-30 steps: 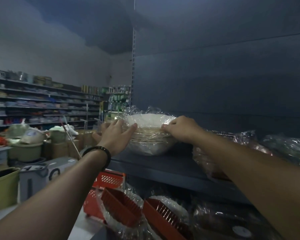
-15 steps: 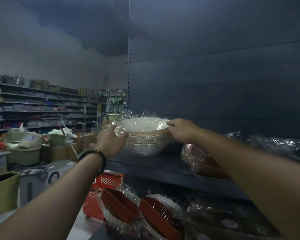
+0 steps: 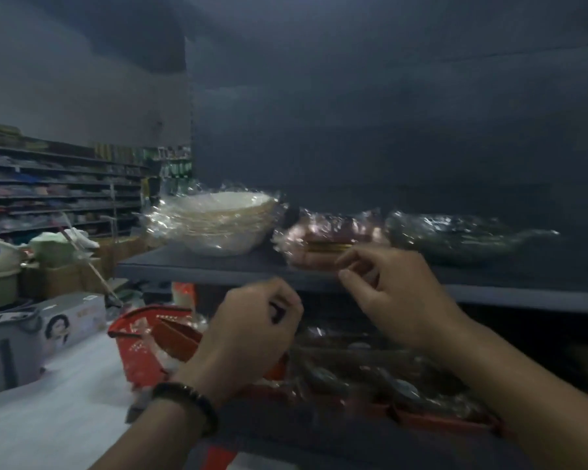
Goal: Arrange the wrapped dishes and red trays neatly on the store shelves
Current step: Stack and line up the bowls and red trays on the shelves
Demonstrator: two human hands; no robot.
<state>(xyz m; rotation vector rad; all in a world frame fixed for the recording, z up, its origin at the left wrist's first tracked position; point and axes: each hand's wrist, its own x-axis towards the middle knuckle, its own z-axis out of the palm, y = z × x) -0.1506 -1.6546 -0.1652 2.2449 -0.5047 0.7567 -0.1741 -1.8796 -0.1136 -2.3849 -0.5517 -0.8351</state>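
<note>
glossy plastic-wrapped bowls (image 3: 214, 220), matt shelf (image 3: 197, 266)

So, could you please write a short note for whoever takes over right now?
Left grip: loosely curled, empty, below the shelf edge.
Right grip: curled by the pink pack; touch unclear.
Bowls, pink pack, dark pack: in a row on the shelf.
Done: bowls shelved.
Left: straighten the red trays lying tilted below.

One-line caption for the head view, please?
The wrapped white bowls stand on the shelf; left hand and right hand hover clear of them.
</note>
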